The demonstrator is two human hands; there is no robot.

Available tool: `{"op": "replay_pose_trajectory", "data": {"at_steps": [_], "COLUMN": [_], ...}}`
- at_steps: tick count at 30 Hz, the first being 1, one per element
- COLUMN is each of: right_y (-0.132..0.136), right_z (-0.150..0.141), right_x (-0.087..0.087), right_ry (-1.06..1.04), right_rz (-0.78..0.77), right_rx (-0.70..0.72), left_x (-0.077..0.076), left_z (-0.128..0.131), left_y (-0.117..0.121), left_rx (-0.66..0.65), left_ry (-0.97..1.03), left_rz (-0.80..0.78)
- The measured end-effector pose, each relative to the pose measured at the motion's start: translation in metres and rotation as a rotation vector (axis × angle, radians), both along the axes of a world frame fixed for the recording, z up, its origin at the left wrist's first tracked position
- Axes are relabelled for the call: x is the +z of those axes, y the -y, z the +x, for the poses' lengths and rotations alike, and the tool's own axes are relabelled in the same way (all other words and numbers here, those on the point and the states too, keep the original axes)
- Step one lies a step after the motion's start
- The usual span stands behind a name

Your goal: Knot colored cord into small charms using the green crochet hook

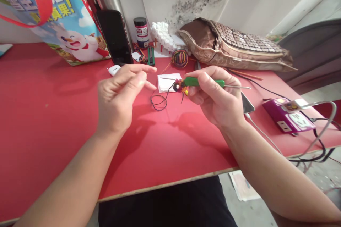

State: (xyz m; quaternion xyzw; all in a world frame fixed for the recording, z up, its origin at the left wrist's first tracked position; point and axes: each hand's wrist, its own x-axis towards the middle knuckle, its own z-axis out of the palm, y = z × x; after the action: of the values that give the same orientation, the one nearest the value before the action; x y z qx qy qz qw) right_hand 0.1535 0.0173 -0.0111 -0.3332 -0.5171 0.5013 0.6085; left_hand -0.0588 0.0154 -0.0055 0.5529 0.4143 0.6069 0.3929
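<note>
My right hand (217, 90) pinches the green handle (191, 81) of a slim double-ended hook, whose metal shafts stick out to the left and right. At the fingertips hangs a small knotted or crocheted piece (180, 86) in magenta, orange, black and white. From it a dark thread (159, 109) droops in a loop to the left. My left hand (121, 94) is raised left of the hook, thumb and fingers apart, with nothing visible in it. A white pad (162, 84) lies on the table behind the piece.
On the red table (66, 131) stand a shopping bag (77, 39), a phone (114, 35) against a steel flask, and a jar (141, 32). A multicoloured thread ball (179, 58) and a brown sequined bag (234, 46) lie behind. A purple power strip (290, 117) with cables sits right.
</note>
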Motion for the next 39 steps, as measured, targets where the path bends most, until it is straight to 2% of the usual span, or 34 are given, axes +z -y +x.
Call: {"op": "replay_pose_trajectory", "data": {"at_steps": [3,6,10,14,19,24,27,33,39], "right_y": [-0.001,-0.001,-0.001,0.0,0.001,0.001,0.002,0.003,0.004], "right_z": [-0.001,-0.003,-0.005,-0.008,-0.013,-0.016,-0.017,-0.018,-0.019], "right_x": [0.002,0.0,-0.002,-0.002,-0.007,-0.014,-0.015,-0.013,-0.019], "right_ry": [-0.045,-0.066,-0.104,-0.075,-0.086,-0.122,-0.147,-0.154,-0.121], "right_rz": [-0.03,-0.051,-0.041,-0.052,-0.062,-0.05,-0.04,-0.088,-0.019], "right_rx": [0.03,0.061,0.106,0.132,0.079,0.126,0.164,0.103,0.119], "left_x": [0.001,-0.002,-0.005,-0.007,-0.006,-0.003,-0.003,-0.002,0.002], "left_z": [0.007,0.012,0.016,0.016,0.023,0.033,0.033,0.031,0.034], "left_y": [0.006,0.008,0.008,0.008,0.008,0.009,0.007,0.008,0.011], "left_rx": [-0.132,-0.232,-0.296,-0.285,-0.189,-0.284,-0.27,-0.178,-0.15], "left_ry": [-0.075,-0.057,-0.021,-0.012,0.258,0.436,0.471,0.44,0.446], "left_rz": [0.029,-0.006,-0.067,-0.14,-0.211,-0.349,-0.381,-0.362,-0.388]}}
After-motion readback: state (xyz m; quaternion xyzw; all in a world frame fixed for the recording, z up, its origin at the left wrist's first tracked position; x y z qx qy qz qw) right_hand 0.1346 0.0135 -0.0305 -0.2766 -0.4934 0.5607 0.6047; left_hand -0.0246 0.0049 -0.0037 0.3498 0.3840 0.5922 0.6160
